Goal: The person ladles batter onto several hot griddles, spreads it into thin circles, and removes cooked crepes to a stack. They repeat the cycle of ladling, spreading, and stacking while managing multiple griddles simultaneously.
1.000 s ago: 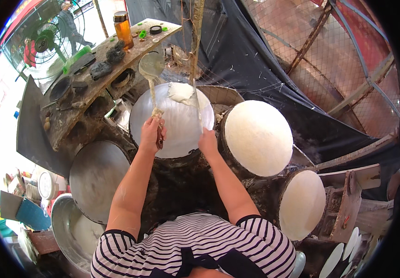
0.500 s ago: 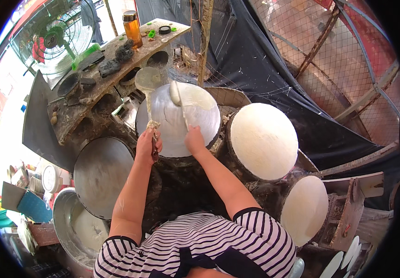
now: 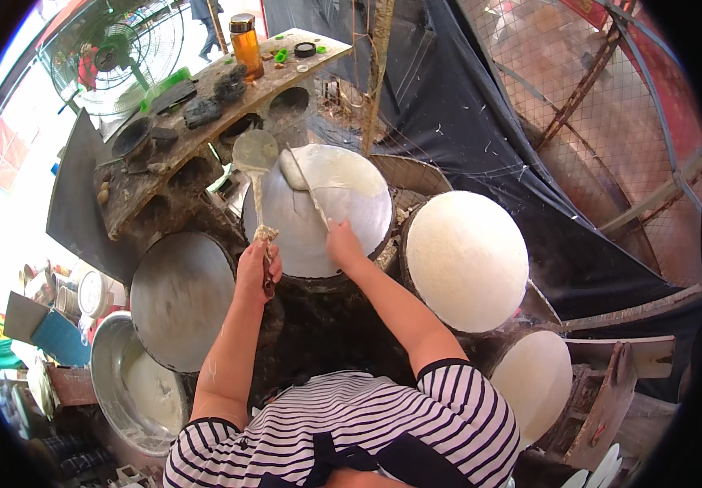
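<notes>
My left hand (image 3: 255, 268) is closed around the handle of a ladle (image 3: 255, 152), whose round, batter-smeared bowl hangs over the far left rim of the middle griddle (image 3: 286, 228). In my right hand (image 3: 344, 244) is a long thin scraper (image 3: 315, 202), its far end slanting left across the hot plate's surface. A pale lump of batter (image 3: 291, 171) lies against the scraper's blade. Behind and right of it, a thin layer of batter (image 3: 351, 169) coats the far part of the griddle. The near part is bare grey metal.
To the right, two more griddles carry white flat sheets (image 3: 466, 260) (image 3: 534, 386). A bare griddle (image 3: 182, 301) stands left, beside a metal basin (image 3: 107, 382) of batter. A grimy ledge (image 3: 155, 175) holds black lumps and an amber bottle (image 3: 247, 50). A fan (image 3: 115, 53) stands beyond.
The scraper's far end and the batter lump have swung left across the griddle, and the coated patch reaches further left. The ladle stays raised in my left hand. The whole view has shifted slightly.
</notes>
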Demonstrator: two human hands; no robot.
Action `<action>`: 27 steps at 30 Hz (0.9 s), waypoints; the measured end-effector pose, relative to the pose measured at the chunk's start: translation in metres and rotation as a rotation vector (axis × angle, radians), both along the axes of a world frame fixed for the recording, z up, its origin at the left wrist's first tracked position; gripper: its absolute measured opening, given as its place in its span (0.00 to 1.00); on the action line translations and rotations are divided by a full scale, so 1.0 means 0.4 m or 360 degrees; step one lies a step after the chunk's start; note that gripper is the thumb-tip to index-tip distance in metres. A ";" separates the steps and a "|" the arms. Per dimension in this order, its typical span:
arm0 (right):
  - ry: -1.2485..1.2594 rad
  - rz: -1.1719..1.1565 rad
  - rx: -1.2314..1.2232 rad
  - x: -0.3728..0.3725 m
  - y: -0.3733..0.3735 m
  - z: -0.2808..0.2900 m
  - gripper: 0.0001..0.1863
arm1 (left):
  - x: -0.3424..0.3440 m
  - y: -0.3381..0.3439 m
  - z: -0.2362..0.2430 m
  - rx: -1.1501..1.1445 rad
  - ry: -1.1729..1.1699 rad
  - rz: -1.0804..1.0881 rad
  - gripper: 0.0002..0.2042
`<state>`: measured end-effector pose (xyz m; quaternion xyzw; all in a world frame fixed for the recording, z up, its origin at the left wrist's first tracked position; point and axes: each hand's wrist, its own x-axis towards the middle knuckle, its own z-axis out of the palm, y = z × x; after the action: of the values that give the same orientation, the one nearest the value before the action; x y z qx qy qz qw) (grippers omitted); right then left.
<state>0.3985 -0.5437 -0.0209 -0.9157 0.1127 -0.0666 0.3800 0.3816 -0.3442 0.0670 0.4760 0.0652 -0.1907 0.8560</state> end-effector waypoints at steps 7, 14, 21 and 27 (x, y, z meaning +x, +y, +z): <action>-0.0002 -0.0027 -0.0263 0.077 -0.142 0.042 0.15 | -0.049 0.004 0.019 -0.0058 0.0002 0.0062 0.11; 0.0003 0.0383 -0.0224 0.028 -0.087 -0.010 0.17 | -0.080 0.022 0.010 -0.0012 0.0003 0.0122 0.11; 0.0029 0.0268 -0.0358 0.066 -0.170 0.067 0.19 | -0.114 0.019 0.028 -0.0030 0.0039 0.0192 0.11; 0.0085 0.0677 -0.0272 0.039 -0.168 0.020 0.16 | -0.132 0.041 0.037 0.0002 0.0007 0.0283 0.11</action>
<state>0.4140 -0.6111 -0.0130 -0.9491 -0.0787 0.0300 0.3034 0.3288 -0.3276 0.0818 0.4684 0.1092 -0.1151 0.8692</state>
